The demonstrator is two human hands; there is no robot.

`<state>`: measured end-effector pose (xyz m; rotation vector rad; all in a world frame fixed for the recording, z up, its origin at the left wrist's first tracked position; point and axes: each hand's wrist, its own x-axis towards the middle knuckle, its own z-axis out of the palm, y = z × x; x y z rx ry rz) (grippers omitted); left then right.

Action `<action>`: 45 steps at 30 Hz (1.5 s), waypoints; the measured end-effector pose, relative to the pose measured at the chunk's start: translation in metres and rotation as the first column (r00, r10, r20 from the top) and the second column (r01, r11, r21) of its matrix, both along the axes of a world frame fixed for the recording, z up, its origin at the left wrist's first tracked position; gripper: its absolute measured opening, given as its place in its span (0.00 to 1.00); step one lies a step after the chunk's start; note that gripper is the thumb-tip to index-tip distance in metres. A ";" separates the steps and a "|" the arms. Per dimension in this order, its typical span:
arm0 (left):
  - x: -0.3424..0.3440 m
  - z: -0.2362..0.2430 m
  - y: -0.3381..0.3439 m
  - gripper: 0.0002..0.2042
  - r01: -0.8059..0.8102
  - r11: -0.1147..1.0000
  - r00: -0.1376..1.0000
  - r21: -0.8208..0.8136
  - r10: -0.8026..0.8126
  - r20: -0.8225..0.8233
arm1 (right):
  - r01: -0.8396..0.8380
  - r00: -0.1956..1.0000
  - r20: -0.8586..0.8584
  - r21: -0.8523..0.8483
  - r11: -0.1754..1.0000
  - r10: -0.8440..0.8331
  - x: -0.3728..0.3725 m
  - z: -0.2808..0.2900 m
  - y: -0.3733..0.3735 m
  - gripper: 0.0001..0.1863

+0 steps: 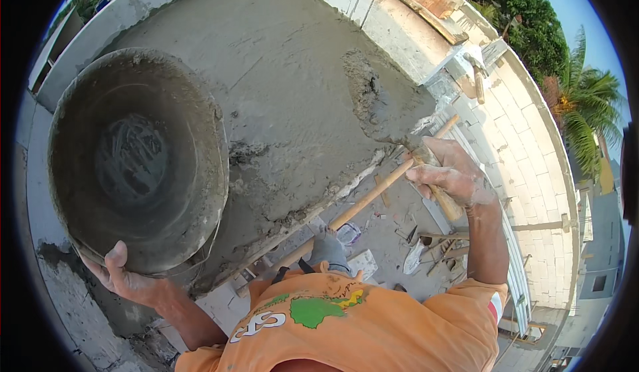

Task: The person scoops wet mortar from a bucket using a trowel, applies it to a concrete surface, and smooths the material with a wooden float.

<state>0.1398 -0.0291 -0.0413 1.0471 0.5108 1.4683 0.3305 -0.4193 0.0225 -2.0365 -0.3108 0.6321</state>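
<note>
My left hand grips the lower rim of a large, dark, cement-stained bucket, tilted with its inside toward me and grey residue on the bottom. My right hand is closed around the handle of a trowel, whose mortar-caked blade lies over wet grey mortar spread across a raised slab. Just behind that hand, a wooden pole runs diagonally along the slab's rough front edge.
Pale block walls curve along the right, with a hammer at their near corner. A board rests on the back ledge. Below the slab lies a lower floor with scattered tools and debris. Trees stand beyond.
</note>
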 end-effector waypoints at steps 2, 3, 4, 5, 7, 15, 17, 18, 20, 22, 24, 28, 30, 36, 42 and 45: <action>-0.008 0.006 0.000 0.34 -0.077 0.996 0.992 0.050 0.081 -0.096 | 0.107 0.994 -0.017 -0.012 0.994 -0.107 -0.012 -0.018 -0.020 0.19; -0.020 0.016 -0.001 0.34 -0.086 0.995 0.992 0.056 0.090 -0.086 | 0.157 0.987 -0.032 -0.001 0.988 -0.157 -0.017 -0.023 -0.024 0.18; -0.020 0.019 -0.001 0.33 -0.105 0.994 0.992 0.026 0.107 -0.060 | 0.177 0.984 -0.011 -0.067 0.982 -0.178 -0.024 -0.029 -0.031 0.12; -0.019 0.019 -0.001 0.33 -0.124 0.992 0.992 -0.006 0.124 -0.036 | 0.196 0.981 0.001 -0.071 0.978 -0.196 -0.031 -0.037 -0.038 0.12; -0.016 0.021 -0.001 0.33 -0.118 0.992 0.991 0.037 0.120 -0.056 | 0.308 0.945 -0.108 -0.026 0.951 -0.309 -0.043 -0.056 -0.054 0.12; -0.012 0.015 0.009 0.32 -0.098 0.995 0.989 0.030 0.101 -0.112 | 0.475 0.875 -0.151 0.083 0.876 -0.460 -0.037 -0.096 -0.087 0.11; -0.014 0.012 0.013 0.32 -0.109 0.994 0.987 0.004 0.109 -0.120 | 0.551 0.834 -0.107 0.157 0.819 -0.541 -0.026 -0.096 -0.090 0.10; -0.013 0.014 0.009 0.32 -0.107 0.994 0.987 0.006 0.107 -0.119 | 0.553 0.833 -0.107 0.159 0.818 -0.543 -0.022 -0.093 -0.088 0.10; -0.011 0.020 -0.001 0.32 -0.146 0.988 0.970 0.043 0.151 -0.189 | 0.630 0.770 -0.029 0.190 0.753 -0.637 -0.015 -0.084 -0.080 0.10; -0.013 0.021 0.001 0.32 -0.139 0.990 0.971 0.040 0.144 -0.190 | 0.665 0.732 0.016 0.201 0.720 -0.681 -0.007 -0.085 -0.077 0.11; -0.017 0.019 0.006 0.32 -0.130 0.991 0.973 0.037 0.134 -0.190 | 0.699 0.688 0.061 0.213 0.683 -0.723 0.002 -0.086 -0.072 0.12; -0.021 0.010 0.020 0.32 -0.056 0.997 0.982 0.047 0.064 -0.176 | 0.702 0.592 0.503 0.061 0.709 -0.629 0.020 -0.106 -0.044 0.17; -0.022 0.005 0.026 0.32 -0.041 0.998 0.983 0.044 0.049 -0.177 | 0.727 0.516 0.583 0.090 0.681 -0.628 0.029 -0.131 -0.037 0.18; -0.019 0.009 0.024 0.32 -0.032 0.999 0.988 -0.017 0.029 -0.150 | 0.729 0.342 0.820 0.076 0.681 -0.458 0.040 -0.171 -0.035 0.19; -0.034 -0.007 0.047 0.31 -0.029 0.998 0.978 0.055 0.040 -0.206 | 0.757 0.461 0.510 0.200 0.622 -0.726 0.040 -0.163 -0.063 0.20; -0.033 -0.024 0.059 0.30 -0.039 0.998 0.974 0.044 0.048 -0.222 | 0.827 0.394 0.569 0.123 0.548 -0.722 0.046 -0.198 -0.094 0.19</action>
